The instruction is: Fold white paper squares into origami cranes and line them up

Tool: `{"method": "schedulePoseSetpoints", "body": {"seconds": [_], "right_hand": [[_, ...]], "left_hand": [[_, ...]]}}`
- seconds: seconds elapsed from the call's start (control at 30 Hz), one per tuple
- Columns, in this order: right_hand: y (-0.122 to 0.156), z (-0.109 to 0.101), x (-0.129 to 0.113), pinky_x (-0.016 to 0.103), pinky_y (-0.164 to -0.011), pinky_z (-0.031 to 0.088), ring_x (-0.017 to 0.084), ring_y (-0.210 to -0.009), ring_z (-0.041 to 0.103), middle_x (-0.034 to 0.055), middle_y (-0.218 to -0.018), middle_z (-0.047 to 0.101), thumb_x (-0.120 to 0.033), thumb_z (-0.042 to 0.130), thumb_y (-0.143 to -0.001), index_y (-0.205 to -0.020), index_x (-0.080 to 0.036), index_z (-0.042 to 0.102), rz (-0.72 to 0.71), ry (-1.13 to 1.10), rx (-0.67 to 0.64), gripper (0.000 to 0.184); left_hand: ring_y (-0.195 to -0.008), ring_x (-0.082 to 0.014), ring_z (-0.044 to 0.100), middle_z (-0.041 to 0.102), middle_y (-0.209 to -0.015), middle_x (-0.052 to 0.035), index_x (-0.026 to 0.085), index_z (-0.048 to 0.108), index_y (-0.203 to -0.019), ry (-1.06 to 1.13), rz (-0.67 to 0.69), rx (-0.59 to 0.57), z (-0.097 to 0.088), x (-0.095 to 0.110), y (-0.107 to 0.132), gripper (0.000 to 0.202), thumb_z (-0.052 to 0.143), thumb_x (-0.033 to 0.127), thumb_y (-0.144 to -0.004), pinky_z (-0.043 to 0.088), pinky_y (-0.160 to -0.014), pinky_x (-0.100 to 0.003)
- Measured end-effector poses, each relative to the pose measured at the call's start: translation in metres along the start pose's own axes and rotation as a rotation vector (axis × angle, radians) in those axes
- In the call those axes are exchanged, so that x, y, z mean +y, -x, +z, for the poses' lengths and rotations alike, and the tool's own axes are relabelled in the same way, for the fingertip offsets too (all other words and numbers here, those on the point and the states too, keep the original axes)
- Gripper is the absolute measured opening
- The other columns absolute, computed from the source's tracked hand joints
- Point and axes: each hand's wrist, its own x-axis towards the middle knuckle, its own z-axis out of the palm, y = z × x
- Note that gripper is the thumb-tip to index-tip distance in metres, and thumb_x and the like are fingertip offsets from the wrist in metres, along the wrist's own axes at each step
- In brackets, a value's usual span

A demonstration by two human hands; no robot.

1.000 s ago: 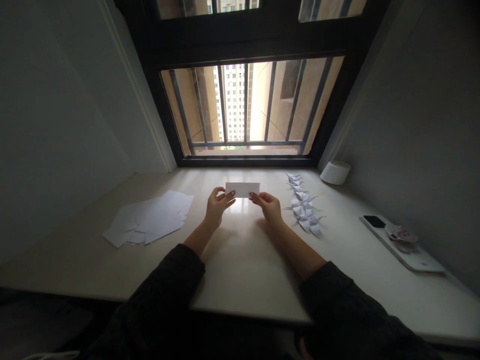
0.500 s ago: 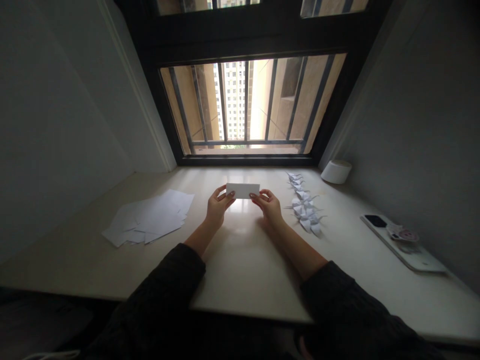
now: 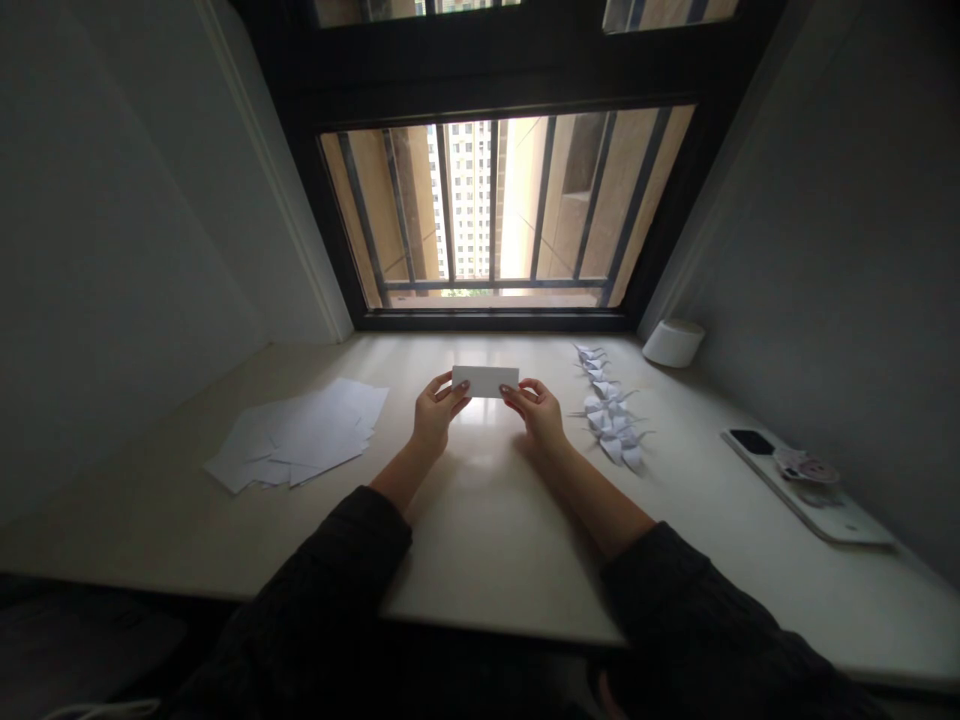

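A white folded sheet of paper (image 3: 486,381), a flat wide rectangle, is held up a little above the pale sill top. My left hand (image 3: 435,408) pinches its left end, thumb on the near face and fingers behind. At its right end my right hand (image 3: 538,408) grips in the same way, thumb in front. Right of my right hand runs a row of several folded paper cranes (image 3: 609,410). Off to the left lies a loose, overlapping pile of white paper sheets (image 3: 322,425).
A white rounded container (image 3: 673,343) stands by the right wall near the window (image 3: 495,215). Closer on the right lies a phone (image 3: 810,488) with a round grip on its back. The sill top's front edge (image 3: 502,628) runs below my forearms.
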Motion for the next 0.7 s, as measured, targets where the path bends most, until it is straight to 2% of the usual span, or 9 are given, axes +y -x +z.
{"method": "schedulePoseSetpoints", "body": {"seconds": [0.7], "right_hand": [[0.0012, 0.0004, 0.0022, 0.029, -0.068, 0.052, 0.015, -0.065, 0.065, -0.001, -0.066, 0.068, -0.033, 0.084, -0.049, -0.08, -0.021, 0.046, -0.02, -0.005, 0.025, 0.051]], "left_hand": [[-0.08, -0.0164, 0.066, 0.07, -0.086, -0.008, 0.01, 0.062, -0.095, -0.015, 0.008, 0.062, 0.0019, -0.0028, 0.0012, 0.045, 0.081, 0.022, -0.056, 0.049, -0.088, -0.036]]}}
